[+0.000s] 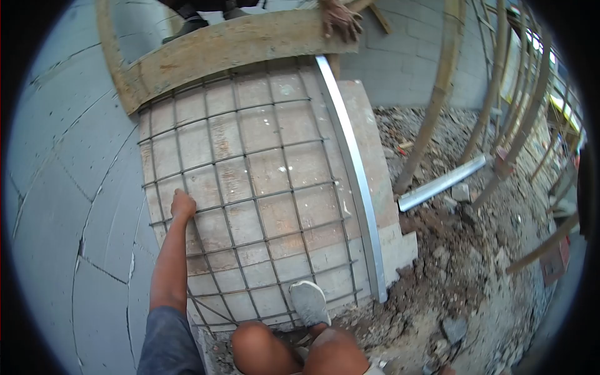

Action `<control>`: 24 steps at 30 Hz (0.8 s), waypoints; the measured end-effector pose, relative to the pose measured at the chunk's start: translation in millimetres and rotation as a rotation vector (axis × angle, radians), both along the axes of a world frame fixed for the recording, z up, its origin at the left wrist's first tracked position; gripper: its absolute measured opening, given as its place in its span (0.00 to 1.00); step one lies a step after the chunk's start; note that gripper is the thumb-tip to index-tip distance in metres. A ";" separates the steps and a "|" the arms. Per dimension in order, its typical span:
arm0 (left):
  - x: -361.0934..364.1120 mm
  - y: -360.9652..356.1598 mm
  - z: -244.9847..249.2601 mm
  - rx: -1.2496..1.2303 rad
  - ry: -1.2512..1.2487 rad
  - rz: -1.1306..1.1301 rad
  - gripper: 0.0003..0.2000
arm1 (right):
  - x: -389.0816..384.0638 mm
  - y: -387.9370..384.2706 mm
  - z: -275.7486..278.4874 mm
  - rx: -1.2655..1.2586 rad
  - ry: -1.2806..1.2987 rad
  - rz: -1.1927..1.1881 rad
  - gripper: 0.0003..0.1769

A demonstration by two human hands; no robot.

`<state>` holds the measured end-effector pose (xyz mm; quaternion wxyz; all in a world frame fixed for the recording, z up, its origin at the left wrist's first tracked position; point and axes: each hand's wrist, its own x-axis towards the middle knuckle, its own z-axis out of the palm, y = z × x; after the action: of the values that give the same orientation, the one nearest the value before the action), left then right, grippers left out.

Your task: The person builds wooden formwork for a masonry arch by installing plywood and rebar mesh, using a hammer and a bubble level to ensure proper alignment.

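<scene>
My left hand (pixel 183 205) reaches out over the left side of a rebar grid (pixel 252 197), its fingers closed around one of the long bars. The grid is made of thin crossing steel bars and lies over flat boards (pixel 269 122). My right hand is out of view. A shiny metal channel (pixel 350 162) runs lengthwise along the grid's right side. At the far end, a wooden plank (pixel 244 44) stands on edge across the boards.
Another person's hand (pixel 339 22) rests on the plank's right end. Block walls (pixel 69 187) rise at left. Rubble (pixel 437 250) covers the ground at right, with a second metal channel (pixel 440 183) and bamboo poles (pixel 437 94). My shoe (pixel 309 303) is at the grid's near edge.
</scene>
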<state>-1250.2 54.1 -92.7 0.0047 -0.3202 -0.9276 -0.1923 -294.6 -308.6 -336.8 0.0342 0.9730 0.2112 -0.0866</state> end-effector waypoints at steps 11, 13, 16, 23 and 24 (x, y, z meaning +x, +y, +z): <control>-163.4 50.0 -90.1 -0.143 0.337 -0.298 0.22 | -11.8 12.9 98.2 -0.086 0.018 -0.015 0.32; -147.9 37.5 -73.7 -0.028 0.239 -0.268 0.22 | -7.0 26.6 123.7 -0.073 0.066 -0.036 0.30; -141.2 34.8 -67.4 -0.064 0.244 -0.323 0.23 | 16.7 39.8 129.4 -0.080 0.068 0.003 0.30; -190.7 51.3 -99.1 0.222 0.636 -0.368 0.19 | 9.0 69.4 99.8 -0.072 0.082 0.026 0.14; -180.5 46.0 -83.1 0.044 0.389 -0.240 0.19 | 10.3 72.7 104.4 -0.096 0.098 0.021 0.14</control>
<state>-1430.6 100.1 -175.8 0.1675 -0.4589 -0.8602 -0.1462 -284.3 -235.9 -232.4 0.0713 0.9626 0.2183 -0.1438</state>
